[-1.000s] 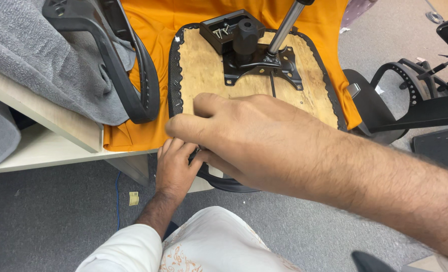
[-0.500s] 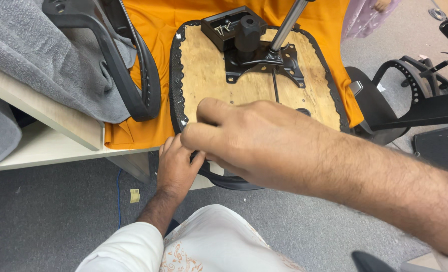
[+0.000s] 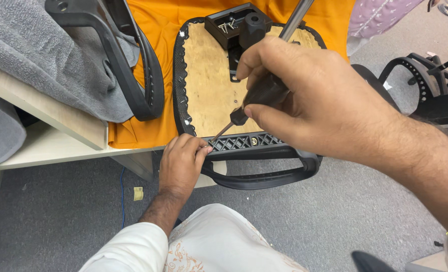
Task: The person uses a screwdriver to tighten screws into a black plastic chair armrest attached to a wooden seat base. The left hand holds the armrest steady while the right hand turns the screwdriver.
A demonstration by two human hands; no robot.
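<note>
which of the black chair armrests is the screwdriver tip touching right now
The armrest at the near edge of the upturned seat, under the screwdriver. The other armrest lies apart on the grey fabric, untouched.

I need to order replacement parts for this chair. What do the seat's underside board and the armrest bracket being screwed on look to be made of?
Seat board: looks like raw plywood or pressed wood, pale tan, matte, unfinished, with fabric stapled round its rim.
Armrest bracket: seemingly moulded black plastic, semi-matte, with a ribbed lattice pattern.
Screwdriver in the right hand: dark handle, probably plastic or rubber; thin metal shaft.

Head camera looks steeply down, close over the worktable [image 3: 47,146].
</note>
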